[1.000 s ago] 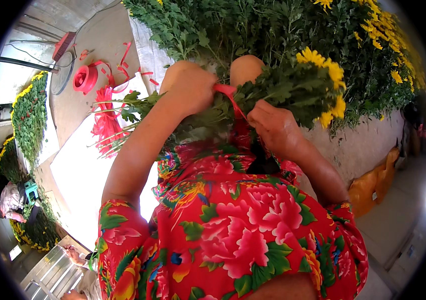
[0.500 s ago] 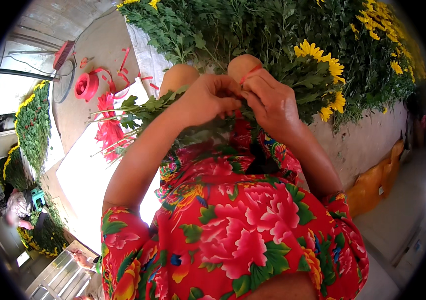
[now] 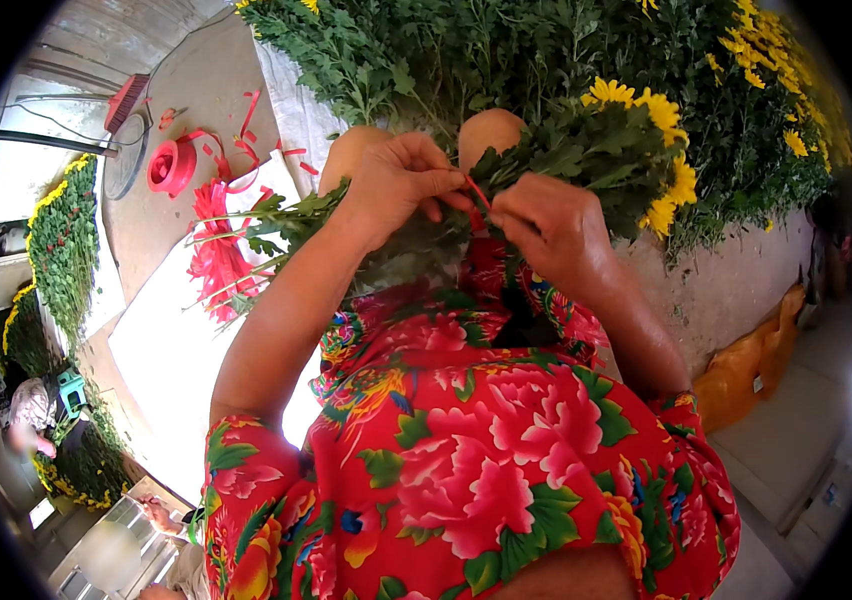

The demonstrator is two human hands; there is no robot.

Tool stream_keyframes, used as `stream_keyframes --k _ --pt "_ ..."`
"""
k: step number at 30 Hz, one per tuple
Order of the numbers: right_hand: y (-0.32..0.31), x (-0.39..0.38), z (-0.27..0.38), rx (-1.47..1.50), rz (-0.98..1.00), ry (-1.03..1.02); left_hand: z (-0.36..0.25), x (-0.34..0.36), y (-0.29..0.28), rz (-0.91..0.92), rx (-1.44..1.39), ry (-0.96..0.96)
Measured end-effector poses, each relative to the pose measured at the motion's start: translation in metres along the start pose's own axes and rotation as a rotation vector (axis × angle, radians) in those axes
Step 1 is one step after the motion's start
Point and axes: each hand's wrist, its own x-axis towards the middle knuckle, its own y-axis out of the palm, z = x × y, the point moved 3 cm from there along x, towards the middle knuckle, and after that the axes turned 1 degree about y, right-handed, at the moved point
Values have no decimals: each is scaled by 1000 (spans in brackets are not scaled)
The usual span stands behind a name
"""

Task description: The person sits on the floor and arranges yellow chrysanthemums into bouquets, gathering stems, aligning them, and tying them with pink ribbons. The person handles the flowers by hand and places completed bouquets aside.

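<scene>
Across my lap lies a bunch of yellow chrysanthemums [image 3: 586, 150], blooms to the right and cut stems to the left. A red ribbon [image 3: 477, 190] runs between my two hands above the middle of the bunch. My left hand [image 3: 404, 180] pinches one part of it between thumb and fingers. My right hand [image 3: 551, 222], its fingers curled together, grips the ribbon a short way to the right. The stems directly under my hands are partly hidden by my hands and forearms.
Cut red ribbon strips [image 3: 216, 240] lie at my left on a white sheet [image 3: 161, 340]. Beyond stand a red ribbon spool [image 3: 172, 168] and a red brush [image 3: 126, 102]. Piled chrysanthemums [image 3: 546, 50] fill the far side. A co-worker [image 3: 34, 412] is at far left.
My hands, close together before, have moved apart, with a short length of red ribbon now showing between them. My right hand has shifted slightly right and toward me.
</scene>
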Motion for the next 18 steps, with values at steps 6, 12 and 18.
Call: stream_keyframes --k 6,12,18 --pt "-4 -1 11 -155 113 -58 7 1 7 -37 399 314" --pt "7 47 -43 203 72 -24 -22 -14 39 -146 1303 1048" --pt "21 68 -53 215 352 -198 -9 -26 34 -270 1263 1062"
